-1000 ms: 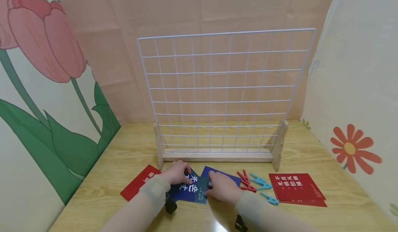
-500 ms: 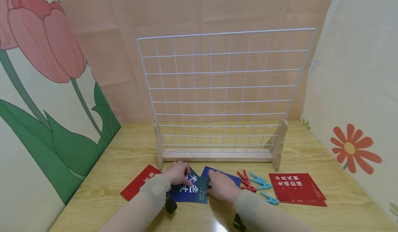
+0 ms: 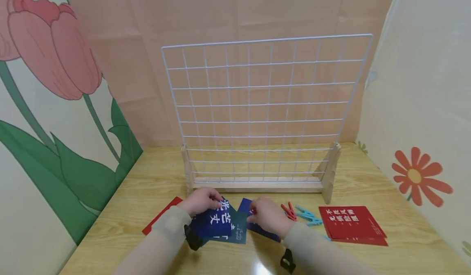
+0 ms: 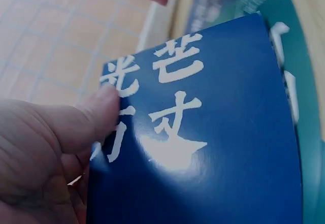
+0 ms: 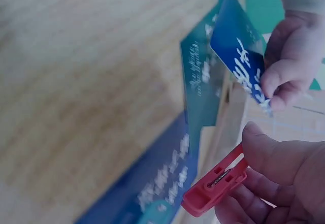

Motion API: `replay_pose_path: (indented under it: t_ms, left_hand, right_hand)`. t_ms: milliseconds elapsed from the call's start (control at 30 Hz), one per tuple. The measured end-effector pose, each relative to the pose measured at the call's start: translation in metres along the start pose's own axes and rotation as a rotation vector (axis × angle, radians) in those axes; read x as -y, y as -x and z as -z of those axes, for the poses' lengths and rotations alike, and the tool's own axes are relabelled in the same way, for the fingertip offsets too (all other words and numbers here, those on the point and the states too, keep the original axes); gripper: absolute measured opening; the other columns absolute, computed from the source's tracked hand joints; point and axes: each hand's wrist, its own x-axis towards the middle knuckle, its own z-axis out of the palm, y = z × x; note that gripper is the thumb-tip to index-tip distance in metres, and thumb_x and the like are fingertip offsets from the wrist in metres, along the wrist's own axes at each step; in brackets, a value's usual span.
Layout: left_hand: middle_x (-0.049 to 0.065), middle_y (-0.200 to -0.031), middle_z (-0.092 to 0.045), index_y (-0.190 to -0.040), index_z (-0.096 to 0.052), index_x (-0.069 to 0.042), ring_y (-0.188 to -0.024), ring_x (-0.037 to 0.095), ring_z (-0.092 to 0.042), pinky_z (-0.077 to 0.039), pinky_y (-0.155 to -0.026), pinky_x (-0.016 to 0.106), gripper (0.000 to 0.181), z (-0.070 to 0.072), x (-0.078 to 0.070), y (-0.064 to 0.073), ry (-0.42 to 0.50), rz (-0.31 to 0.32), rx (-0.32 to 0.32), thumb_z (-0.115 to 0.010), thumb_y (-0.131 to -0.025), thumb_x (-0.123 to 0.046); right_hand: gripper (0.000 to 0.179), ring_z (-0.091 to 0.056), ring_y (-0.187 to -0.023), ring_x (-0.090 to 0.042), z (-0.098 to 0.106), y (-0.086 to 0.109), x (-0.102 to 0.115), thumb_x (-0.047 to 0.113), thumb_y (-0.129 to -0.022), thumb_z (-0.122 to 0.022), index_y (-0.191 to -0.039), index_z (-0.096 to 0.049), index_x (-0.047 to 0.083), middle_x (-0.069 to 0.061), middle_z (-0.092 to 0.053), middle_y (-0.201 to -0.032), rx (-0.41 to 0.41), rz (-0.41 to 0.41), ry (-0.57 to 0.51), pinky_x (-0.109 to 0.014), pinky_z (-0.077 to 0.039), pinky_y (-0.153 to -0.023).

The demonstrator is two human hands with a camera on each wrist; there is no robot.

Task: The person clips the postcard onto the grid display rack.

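Note:
My left hand pinches the edge of a dark blue card with white characters, thumb on the printed face. The card is tilted, raised over a green card on the table. To the right, my right hand holds a red clothespin between thumb and fingers, as the right wrist view shows. In the head view that clothespin is hidden by the hand. Below this hand lies another blue card, with a teal clothespin overlapping it in the right wrist view.
Behind the cards stands a white wire grid on a wooden base. Red and teal clothespins lie right of my hands. Red cards are stacked farther right. Another red card lies left, partly behind my left arm.
My left hand has drawn the blue card up and left off the green card, uncovering more of it. My right hand has shifted slightly right, away from the green card.

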Motion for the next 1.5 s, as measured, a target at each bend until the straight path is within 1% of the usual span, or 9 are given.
replay_pose_path:
  t_ms: [133, 300, 533, 667, 833, 1033, 1167, 1367, 1500]
  left_hand:
    - [0.001, -0.093, -0.064, -0.098, -0.069, -0.016, -0.085, 0.02, -0.058, -0.047, -0.077, 0.037, 0.011, 0.011, -0.001, 0.002, 0.123, -0.032, -0.02, -0.068, -0.09, -0.024]
    - [0.003, -0.093, -0.067, -0.101, -0.067, -0.009, -0.083, 0.019, -0.061, -0.051, -0.076, 0.036, 0.019, 0.02, -0.004, 0.003, 0.27, -0.083, -0.057, -0.066, -0.092, -0.026]
    - [0.005, -0.095, -0.063, -0.104, -0.062, -0.007, -0.087, 0.02, -0.058, -0.05, -0.083, 0.04, 0.016, 0.026, -0.014, 0.009, 0.359, -0.11, -0.142, -0.063, -0.094, -0.02]
    - [0.007, -0.093, -0.059, -0.102, -0.058, -0.006, -0.086, 0.021, -0.058, -0.052, -0.082, 0.045, 0.011, 0.028, -0.021, 0.011, 0.443, -0.144, -0.192, -0.062, -0.094, -0.013]
    - [0.008, -0.093, -0.06, -0.104, -0.06, -0.006, -0.087, 0.022, -0.059, -0.052, -0.081, 0.048, 0.009, 0.031, -0.026, 0.012, 0.518, -0.158, -0.256, -0.059, -0.096, -0.01]
    - [0.008, -0.094, -0.06, -0.107, -0.06, -0.004, -0.084, 0.022, -0.059, -0.052, -0.08, 0.051, 0.011, 0.035, -0.03, 0.017, 0.533, -0.189, -0.32, -0.058, -0.096, -0.008]
    - [0.008, -0.094, -0.062, -0.106, -0.061, -0.005, -0.084, 0.022, -0.06, -0.053, -0.079, 0.046, 0.012, 0.041, -0.029, 0.02, 0.513, -0.191, -0.355, -0.059, -0.096, -0.01]
    - [0.01, -0.098, -0.064, -0.103, -0.062, -0.005, -0.091, 0.024, -0.06, -0.052, -0.082, 0.04, 0.014, 0.051, -0.031, 0.023, 0.544, -0.172, -0.37, -0.06, -0.096, -0.016]
    - [0.01, -0.101, -0.062, -0.106, -0.061, -0.007, -0.095, 0.025, -0.058, -0.051, -0.084, 0.038, 0.016, 0.06, -0.037, 0.025, 0.557, -0.158, -0.379, -0.059, -0.097, -0.02]
  right_hand:
    - [0.028, -0.056, -0.076, -0.016, 0.011, 0.001, -0.001, 0.021, -0.083, -0.076, -0.104, -0.069, 0.005, -0.001, -0.06, -0.086, -0.038, 0.009, -0.025, -0.037, -0.05, -0.068]
    - [0.027, -0.057, -0.078, -0.016, 0.029, 0.002, 0.001, 0.022, -0.084, -0.075, -0.104, -0.069, 0.004, -0.001, -0.063, -0.089, -0.104, 0.013, -0.053, -0.037, -0.05, -0.071]
    - [0.021, -0.059, -0.078, -0.014, 0.048, -0.002, 0.002, 0.019, -0.086, -0.074, -0.103, -0.07, 0.007, 0.001, -0.065, -0.088, -0.164, 0.006, -0.115, -0.038, -0.052, -0.074]
    - [0.024, -0.06, -0.078, -0.013, 0.059, -0.004, 0.003, 0.021, -0.087, -0.072, -0.107, -0.069, 0.008, 0.003, -0.065, -0.085, -0.154, -0.012, -0.175, -0.038, -0.053, -0.074]
    - [0.027, -0.062, -0.082, -0.014, 0.072, -0.006, 0.003, 0.02, -0.088, -0.071, -0.112, -0.067, 0.007, 0.001, -0.066, -0.091, -0.145, 0.012, -0.209, -0.038, -0.053, -0.075]
    - [0.035, -0.063, -0.089, -0.017, 0.082, -0.008, 0.004, 0.022, -0.09, -0.069, -0.12, -0.064, 0.004, -0.002, -0.067, -0.1, -0.152, 0.025, -0.23, -0.039, -0.054, -0.079]
    - [0.04, -0.063, -0.097, -0.021, 0.089, -0.01, 0.005, 0.024, -0.091, -0.067, -0.124, -0.061, 0.002, -0.004, -0.067, -0.104, -0.158, 0.025, -0.271, -0.042, -0.052, -0.085]
    - [0.037, -0.062, -0.1, -0.021, 0.102, -0.012, 0.01, 0.027, -0.091, -0.067, -0.122, -0.062, 0.006, -0.003, -0.067, -0.106, -0.15, 0.033, -0.345, -0.044, -0.05, -0.089]
    - [0.04, -0.062, -0.103, -0.024, 0.114, -0.014, 0.015, 0.028, -0.093, -0.065, -0.125, -0.06, 0.006, -0.003, -0.066, -0.108, -0.153, 0.062, -0.343, -0.046, -0.048, -0.091]
